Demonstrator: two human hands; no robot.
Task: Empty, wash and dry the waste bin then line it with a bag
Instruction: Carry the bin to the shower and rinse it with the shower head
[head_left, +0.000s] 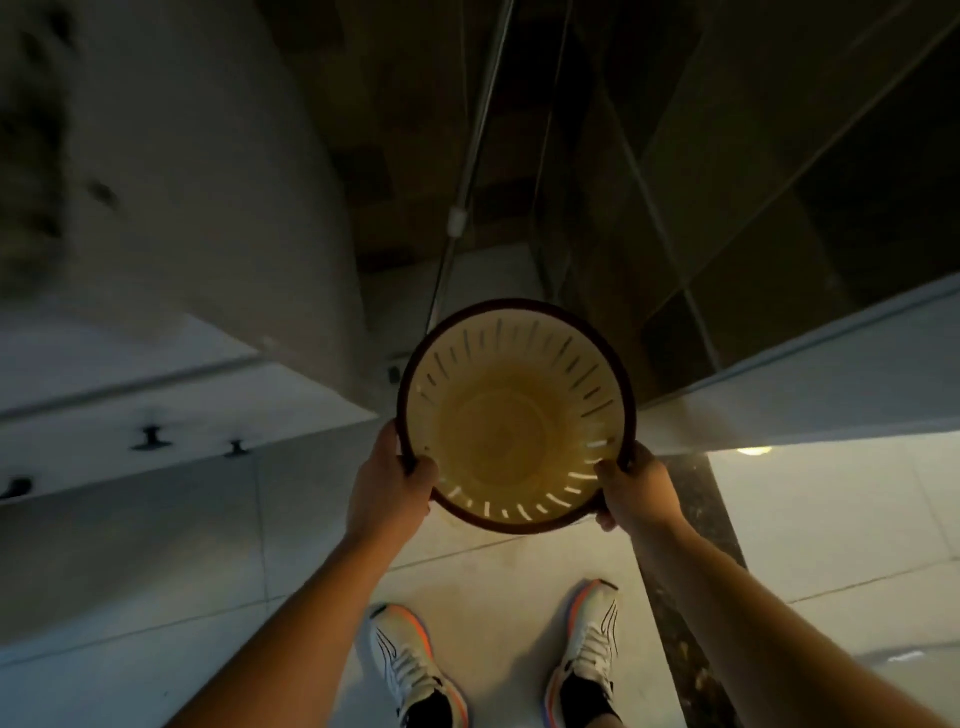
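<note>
A round cream waste bin (514, 415) with a dark brown rim and slotted walls is held in front of me, its mouth facing up toward the camera. The inside looks empty, with a yellowish bottom. My left hand (392, 486) grips the rim at the near left, thumb inside. At the near right of the rim my right hand (636, 488) grips in the same way. The bin hangs above the floor, just ahead of my feet.
My two white and orange shoes (410, 670) stand on pale floor tiles. A pale cabinet or wall block (208, 218) rises at left. A thin metal pole (460, 218) runs away in the dim middle. A dark stone threshold strip (691, 571) runs along the right.
</note>
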